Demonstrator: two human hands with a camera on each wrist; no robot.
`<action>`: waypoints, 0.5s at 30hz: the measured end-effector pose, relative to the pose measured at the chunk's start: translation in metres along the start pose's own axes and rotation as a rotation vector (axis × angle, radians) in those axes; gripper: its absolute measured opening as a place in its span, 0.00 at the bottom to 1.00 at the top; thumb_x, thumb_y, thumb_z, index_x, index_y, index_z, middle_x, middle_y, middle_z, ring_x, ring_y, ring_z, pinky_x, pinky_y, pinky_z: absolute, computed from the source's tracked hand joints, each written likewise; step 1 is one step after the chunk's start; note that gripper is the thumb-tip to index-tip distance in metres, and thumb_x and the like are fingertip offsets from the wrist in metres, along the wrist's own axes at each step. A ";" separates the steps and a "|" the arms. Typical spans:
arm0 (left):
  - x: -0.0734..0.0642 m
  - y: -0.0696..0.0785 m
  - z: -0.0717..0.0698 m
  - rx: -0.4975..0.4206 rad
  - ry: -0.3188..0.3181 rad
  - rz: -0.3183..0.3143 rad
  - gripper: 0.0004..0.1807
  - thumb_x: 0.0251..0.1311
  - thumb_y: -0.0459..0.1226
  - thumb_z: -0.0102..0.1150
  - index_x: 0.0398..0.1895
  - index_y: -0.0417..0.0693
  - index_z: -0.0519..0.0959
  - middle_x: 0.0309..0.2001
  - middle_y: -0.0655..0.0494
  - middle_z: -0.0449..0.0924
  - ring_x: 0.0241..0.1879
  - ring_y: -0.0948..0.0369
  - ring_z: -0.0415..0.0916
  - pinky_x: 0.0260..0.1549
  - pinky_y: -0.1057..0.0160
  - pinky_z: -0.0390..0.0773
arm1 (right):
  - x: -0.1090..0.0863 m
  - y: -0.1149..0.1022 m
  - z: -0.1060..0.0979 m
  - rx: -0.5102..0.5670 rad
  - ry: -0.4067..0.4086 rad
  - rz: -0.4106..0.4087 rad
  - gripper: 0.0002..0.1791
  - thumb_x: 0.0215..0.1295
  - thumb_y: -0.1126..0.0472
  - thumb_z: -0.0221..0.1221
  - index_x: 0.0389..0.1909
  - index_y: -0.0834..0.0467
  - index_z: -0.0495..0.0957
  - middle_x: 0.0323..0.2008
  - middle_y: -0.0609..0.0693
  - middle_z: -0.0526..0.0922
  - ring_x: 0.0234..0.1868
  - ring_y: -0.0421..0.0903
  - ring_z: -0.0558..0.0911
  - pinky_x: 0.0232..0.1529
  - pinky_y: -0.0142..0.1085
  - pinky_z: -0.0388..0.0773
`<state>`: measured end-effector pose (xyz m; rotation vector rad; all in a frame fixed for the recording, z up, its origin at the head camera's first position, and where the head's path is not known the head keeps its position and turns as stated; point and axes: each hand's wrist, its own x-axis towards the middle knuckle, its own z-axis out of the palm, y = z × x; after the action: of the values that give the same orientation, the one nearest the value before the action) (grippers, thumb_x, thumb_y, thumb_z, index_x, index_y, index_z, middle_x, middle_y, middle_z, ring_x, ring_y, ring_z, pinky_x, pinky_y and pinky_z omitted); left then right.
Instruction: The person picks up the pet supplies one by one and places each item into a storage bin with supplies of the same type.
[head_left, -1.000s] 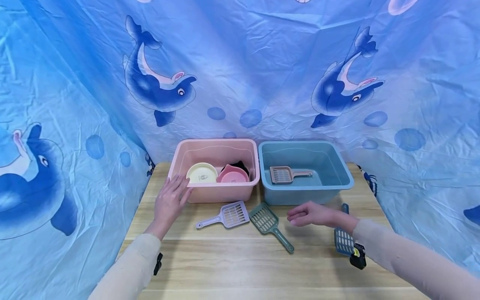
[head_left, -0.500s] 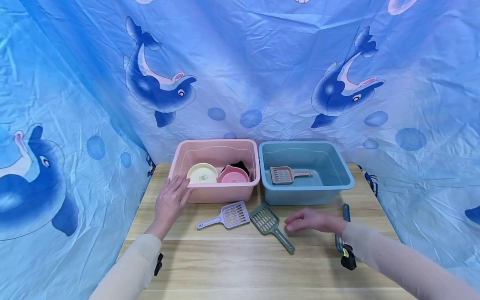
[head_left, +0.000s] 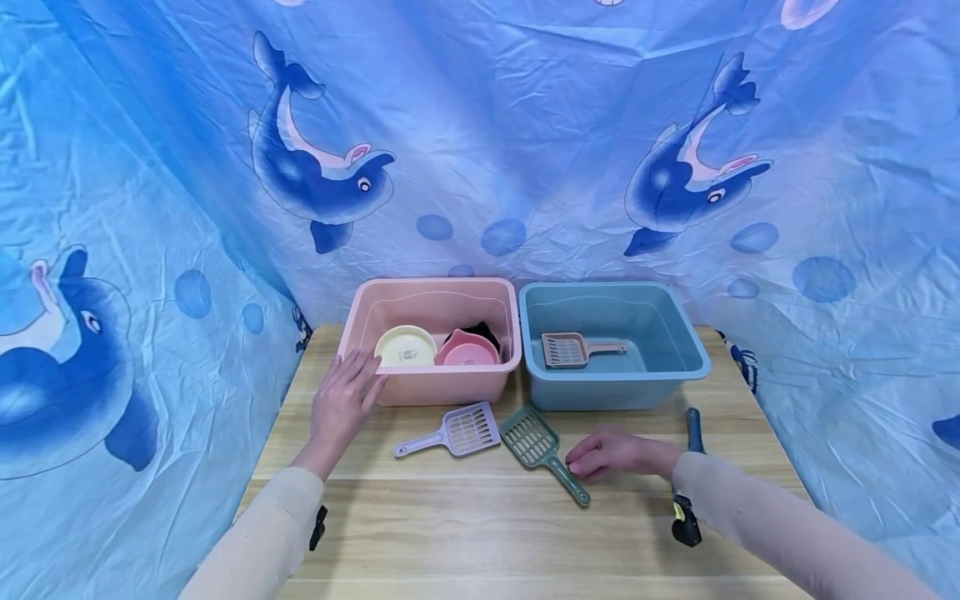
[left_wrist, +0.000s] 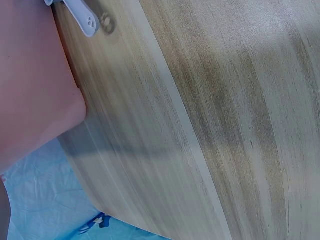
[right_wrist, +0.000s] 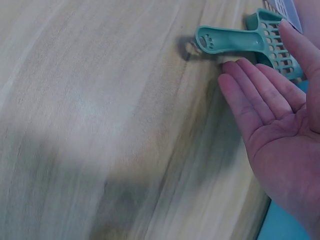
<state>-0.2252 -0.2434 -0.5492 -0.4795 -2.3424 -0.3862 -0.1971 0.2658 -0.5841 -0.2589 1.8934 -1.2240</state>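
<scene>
My left hand rests on the front left corner of the pink bin, fingers lying over its rim. Beside the handle of a green slotted litter scoop is my right hand. In the right wrist view its fingers are extended, palm showing, with the fingertips close to the green handle and nothing held. A lilac litter scoop lies left of the green one. On the right, a dark blue scoop is mostly hidden under my right forearm.
Inside the pink bin are a cream bowl, a pink bowl and something black. The blue bin next to it holds a pinkish-brown litter scoop. A dolphin-print curtain surrounds the wooden table.
My right hand has moved a little left and toward me, down to the green scoop's handle. The forearm now covers more of the dark blue scoop. My left hand stays put.
</scene>
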 end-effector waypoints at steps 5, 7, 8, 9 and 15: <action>0.000 0.000 -0.001 0.010 -0.018 -0.008 0.24 0.69 0.46 0.70 0.61 0.42 0.86 0.65 0.40 0.83 0.65 0.40 0.80 0.73 0.36 0.71 | 0.005 0.003 0.005 0.048 -0.009 -0.007 0.21 0.76 0.60 0.66 0.61 0.70 0.82 0.49 0.53 0.90 0.51 0.49 0.89 0.56 0.49 0.89; 0.000 0.000 -0.001 0.012 -0.020 -0.006 0.27 0.78 0.54 0.58 0.61 0.42 0.86 0.65 0.40 0.82 0.65 0.39 0.80 0.73 0.36 0.71 | 0.007 0.004 0.007 0.053 -0.009 -0.005 0.20 0.76 0.60 0.66 0.60 0.70 0.82 0.48 0.53 0.90 0.49 0.48 0.89 0.55 0.48 0.89; 0.000 0.000 -0.001 0.013 -0.023 -0.007 0.30 0.81 0.58 0.51 0.62 0.42 0.86 0.65 0.40 0.82 0.65 0.39 0.80 0.73 0.36 0.71 | 0.008 0.004 0.008 0.052 -0.009 -0.005 0.19 0.76 0.61 0.66 0.60 0.70 0.82 0.47 0.53 0.90 0.48 0.47 0.89 0.55 0.48 0.90; 0.000 0.000 -0.001 0.014 -0.024 -0.005 0.34 0.82 0.60 0.44 0.62 0.42 0.86 0.65 0.40 0.82 0.65 0.39 0.80 0.73 0.36 0.71 | 0.009 0.004 0.009 0.053 -0.009 -0.004 0.19 0.76 0.61 0.66 0.59 0.70 0.82 0.47 0.53 0.90 0.48 0.47 0.89 0.54 0.48 0.90; -0.001 0.001 0.000 0.007 -0.030 -0.012 0.25 0.77 0.52 0.60 0.62 0.42 0.86 0.65 0.40 0.82 0.66 0.39 0.79 0.74 0.37 0.70 | 0.013 0.006 0.016 0.051 0.006 -0.005 0.16 0.75 0.63 0.66 0.56 0.70 0.83 0.44 0.52 0.90 0.44 0.45 0.89 0.52 0.46 0.91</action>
<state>-0.2244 -0.2432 -0.5494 -0.4716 -2.3754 -0.3790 -0.1917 0.2516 -0.5988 -0.2334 1.8647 -1.2762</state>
